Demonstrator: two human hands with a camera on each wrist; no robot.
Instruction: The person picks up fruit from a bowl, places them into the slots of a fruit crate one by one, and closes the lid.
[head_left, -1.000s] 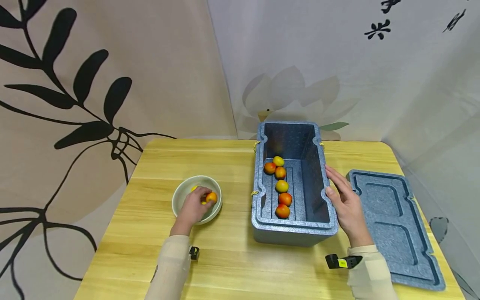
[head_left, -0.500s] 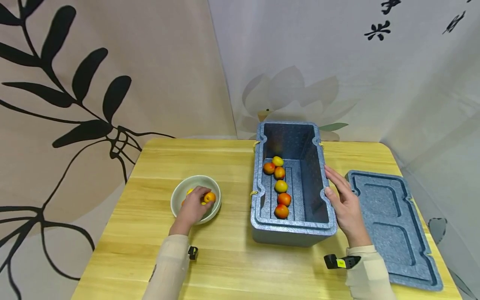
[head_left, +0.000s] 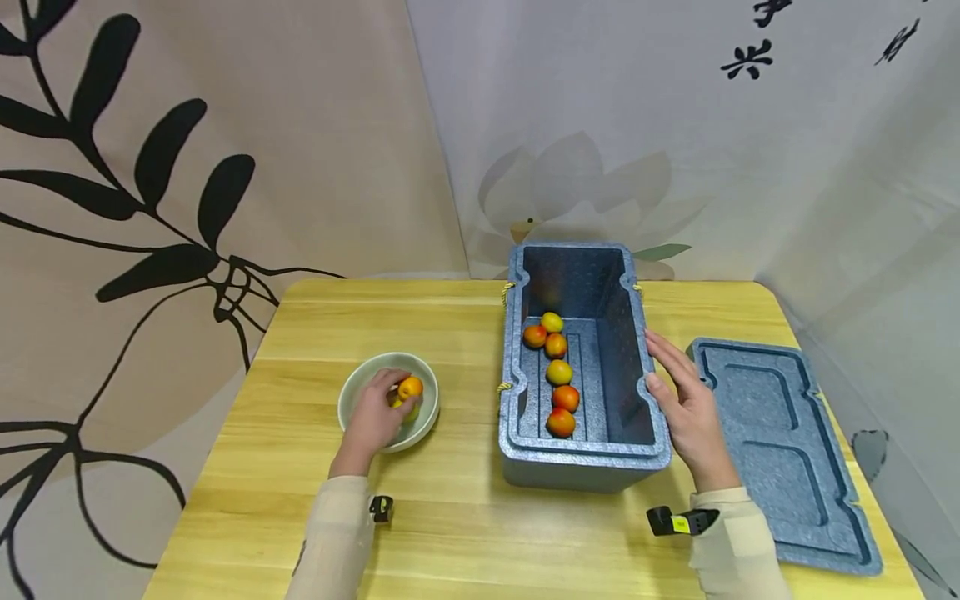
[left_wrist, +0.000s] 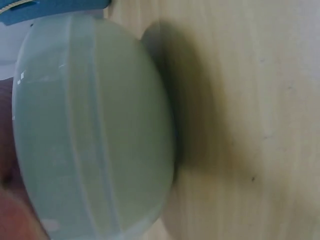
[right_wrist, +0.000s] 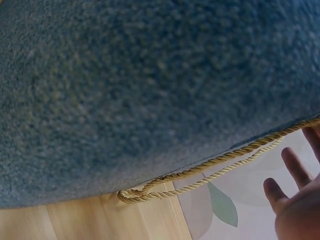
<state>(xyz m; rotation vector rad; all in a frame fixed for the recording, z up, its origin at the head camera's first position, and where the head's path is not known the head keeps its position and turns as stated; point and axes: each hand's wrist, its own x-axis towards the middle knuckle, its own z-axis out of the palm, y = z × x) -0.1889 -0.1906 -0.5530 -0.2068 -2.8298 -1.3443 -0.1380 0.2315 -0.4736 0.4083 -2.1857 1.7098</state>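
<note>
In the head view, my left hand (head_left: 375, 414) reaches into a pale green bowl (head_left: 351, 389) and pinches a small orange fruit (head_left: 410, 387) between thumb and fingers. Another yellow fruit (head_left: 408, 408) shows below it in the bowl; the hand hides the rest. The left wrist view is mostly filled by the bowl's outer wall (left_wrist: 120, 125). My right hand (head_left: 692, 425) rests with extended fingers against the right side of a blue-grey foam box (head_left: 585, 471). Several red, orange and yellow fruits (head_left: 559, 372) lie along the left of its floor.
A matching foam lid (head_left: 780, 458) lies on the wooden table (head_left: 465, 533), right of the box. Gold rope (right_wrist: 215, 162) is fixed to the box's sides. A printed cloth (head_left: 337, 125) hangs behind the table.
My left hand has shifted slightly left inside the bowl with the orange fruit at its fingertips. The right hand has stayed against the box. The head view has drifted slightly.
</note>
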